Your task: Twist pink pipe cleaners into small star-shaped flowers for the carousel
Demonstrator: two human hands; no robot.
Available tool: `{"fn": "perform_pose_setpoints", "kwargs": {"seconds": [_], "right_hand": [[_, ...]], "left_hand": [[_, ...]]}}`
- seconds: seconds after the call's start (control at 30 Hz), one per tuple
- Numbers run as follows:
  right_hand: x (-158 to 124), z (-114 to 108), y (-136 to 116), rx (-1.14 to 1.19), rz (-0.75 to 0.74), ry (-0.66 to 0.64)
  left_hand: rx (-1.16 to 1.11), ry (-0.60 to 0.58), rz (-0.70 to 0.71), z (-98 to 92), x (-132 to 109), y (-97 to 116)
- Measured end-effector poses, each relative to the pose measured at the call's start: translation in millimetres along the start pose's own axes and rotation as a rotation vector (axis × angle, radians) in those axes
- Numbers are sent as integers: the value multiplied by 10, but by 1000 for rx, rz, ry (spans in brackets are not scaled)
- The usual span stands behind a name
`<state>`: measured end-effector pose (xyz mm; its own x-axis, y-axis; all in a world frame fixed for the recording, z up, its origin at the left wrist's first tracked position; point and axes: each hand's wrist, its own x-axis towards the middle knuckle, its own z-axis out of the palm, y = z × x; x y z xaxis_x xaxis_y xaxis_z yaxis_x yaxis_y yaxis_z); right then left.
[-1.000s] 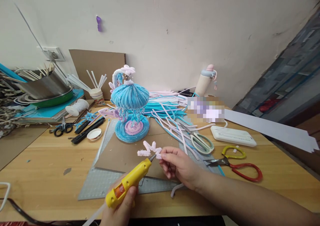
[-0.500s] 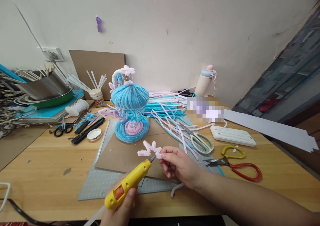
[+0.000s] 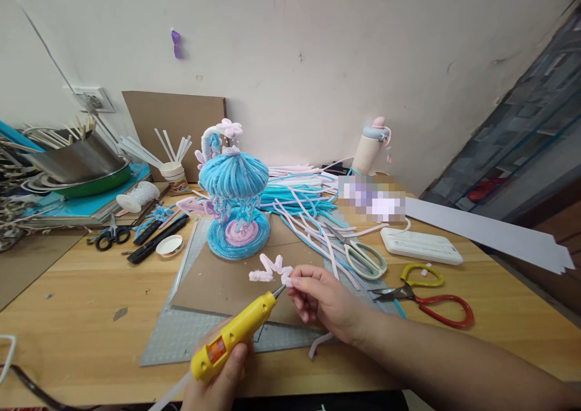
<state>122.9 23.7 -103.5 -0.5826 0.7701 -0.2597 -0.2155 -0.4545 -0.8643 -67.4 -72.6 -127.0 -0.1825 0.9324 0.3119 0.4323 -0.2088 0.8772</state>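
My left hand (image 3: 222, 368) is wrapped round a yellow hot glue gun (image 3: 236, 335), with a glue stick (image 3: 170, 393) poking out of its back end. The gun's metal nozzle touches or nearly touches a pale pink pipe cleaner (image 3: 270, 267) bent into a zigzag. My right hand (image 3: 320, 299) pinches the right end of that pipe cleaner between thumb and forefinger. Behind my hands, on a brown cardboard sheet (image 3: 204, 284), stands a blue and pink pipe-cleaner lamp (image 3: 234, 175) with a coiled round base.
Red-and-yellow-handled scissors (image 3: 436, 299) and pale green scissors (image 3: 365, 259) lie right, near a white power bank (image 3: 422, 246). Loose pipe cleaners (image 3: 295, 199) spread behind. Left are black scissors (image 3: 112, 236), a utility knife (image 3: 158, 238), a spool (image 3: 137, 197) and a paper cup (image 3: 173, 175).
The view has shifted very slightly. Both hands, the glue gun and the pink pipe cleaner keep nearly the same places.
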Motion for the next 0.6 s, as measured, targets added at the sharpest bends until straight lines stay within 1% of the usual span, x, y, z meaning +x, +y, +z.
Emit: {"fn": "perform_pose_setpoints", "kwargs": {"seconds": [0.1,0.2,0.37,0.47,0.6], "right_hand": [[5,-1,0,1,-5,0],[10,-1,-1,10,-13,-4],[8,-7,2,13,-15,-3],[4,-10,-1,24,-20,-15],[-3,1,-16,23,-6,-18]], "left_hand": [[-55,-18,-54,11,-29,-12],[-47,31,-104,13,-53,-34],[-69,37,-94,17,-57,-49],[-67,63,-87,26,-64,-53],[-80,75,-106,38,-88,-86]]}}
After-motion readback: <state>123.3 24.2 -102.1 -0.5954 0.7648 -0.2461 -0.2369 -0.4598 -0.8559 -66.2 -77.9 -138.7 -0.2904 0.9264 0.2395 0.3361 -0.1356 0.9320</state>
